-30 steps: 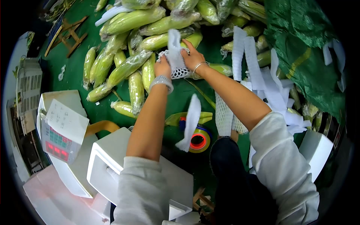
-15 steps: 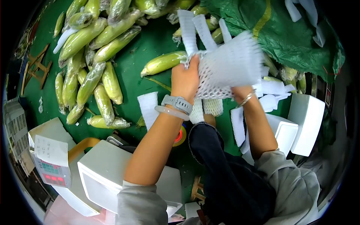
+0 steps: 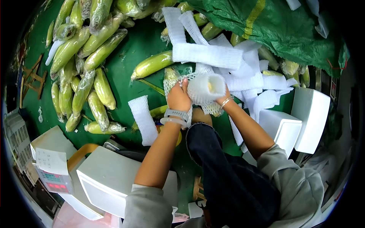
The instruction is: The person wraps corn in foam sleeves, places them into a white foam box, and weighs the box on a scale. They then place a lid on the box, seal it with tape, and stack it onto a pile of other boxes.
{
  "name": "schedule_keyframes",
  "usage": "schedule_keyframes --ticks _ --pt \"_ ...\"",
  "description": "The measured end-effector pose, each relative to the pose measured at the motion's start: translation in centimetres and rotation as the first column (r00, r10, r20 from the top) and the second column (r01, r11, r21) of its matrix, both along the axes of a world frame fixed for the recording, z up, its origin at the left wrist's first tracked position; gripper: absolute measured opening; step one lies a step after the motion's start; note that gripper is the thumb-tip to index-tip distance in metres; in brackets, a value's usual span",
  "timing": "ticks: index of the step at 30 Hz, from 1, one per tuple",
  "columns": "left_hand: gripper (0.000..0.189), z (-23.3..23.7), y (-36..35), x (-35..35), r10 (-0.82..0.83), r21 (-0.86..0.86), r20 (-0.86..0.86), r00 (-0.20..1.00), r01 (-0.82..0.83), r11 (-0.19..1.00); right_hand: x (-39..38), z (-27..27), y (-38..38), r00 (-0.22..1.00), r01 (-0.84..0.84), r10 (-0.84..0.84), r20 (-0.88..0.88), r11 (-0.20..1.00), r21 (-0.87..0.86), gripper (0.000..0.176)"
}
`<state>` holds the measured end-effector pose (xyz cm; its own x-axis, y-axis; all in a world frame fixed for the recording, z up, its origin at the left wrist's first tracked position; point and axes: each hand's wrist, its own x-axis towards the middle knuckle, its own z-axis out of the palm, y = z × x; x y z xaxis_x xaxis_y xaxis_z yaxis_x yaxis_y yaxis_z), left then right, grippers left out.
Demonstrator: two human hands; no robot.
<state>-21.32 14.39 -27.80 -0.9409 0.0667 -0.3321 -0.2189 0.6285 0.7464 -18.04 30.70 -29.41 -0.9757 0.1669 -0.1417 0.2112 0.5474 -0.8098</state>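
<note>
A white foam net sleeve is between my hands, its round mouth turned toward me, with something pale yellow showing inside. My left hand is closed, thumb up, at the sleeve's left side. On the right, my right hand grips the sleeve's edge, with most of its fingers hidden behind the netting. A netted corn cob lies just beyond my left hand. Farther up, a film-wrapped corn cob rests next to a flat foam sleeve.
Wrapped corn cobs are heaped at the upper left. Loose foam sleeves pile up at the right, below a green woven sack. White boxes stand at the right; a scale with a red display is at lower left.
The foam sleeve has come down and turned, from broad and blurred to a tube with its mouth facing me. My right hand has moved left, and my left hand slightly lower.
</note>
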Motion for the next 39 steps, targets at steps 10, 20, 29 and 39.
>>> schedule_keyframes --ticks 10,20,29,39 --pt "0.034 4.9 0.8 2.7 -0.040 0.586 0.806 0.590 -0.786 0.199 1.5 7.1 -1.9 0.949 0.310 -0.232 0.212 0.805 -0.506 0.014" --pt "0.038 4.9 -3.1 1.6 -0.198 -0.425 0.087 0.976 0.216 0.879 4.4 4.9 -1.5 0.982 0.172 -0.184 0.040 0.963 0.206 0.025" --pt "0.081 -0.5 -3.5 0.6 0.055 0.481 0.559 0.827 -0.378 0.791 0.0 0.8 -0.7 0.990 -0.070 0.049 0.133 0.985 0.157 0.091" --pt "0.062 14.1 -4.0 -0.3 -0.096 0.832 0.422 0.902 -0.342 0.437 1.0 10.3 0.7 0.917 0.260 0.084 0.390 0.618 -0.742 0.070"
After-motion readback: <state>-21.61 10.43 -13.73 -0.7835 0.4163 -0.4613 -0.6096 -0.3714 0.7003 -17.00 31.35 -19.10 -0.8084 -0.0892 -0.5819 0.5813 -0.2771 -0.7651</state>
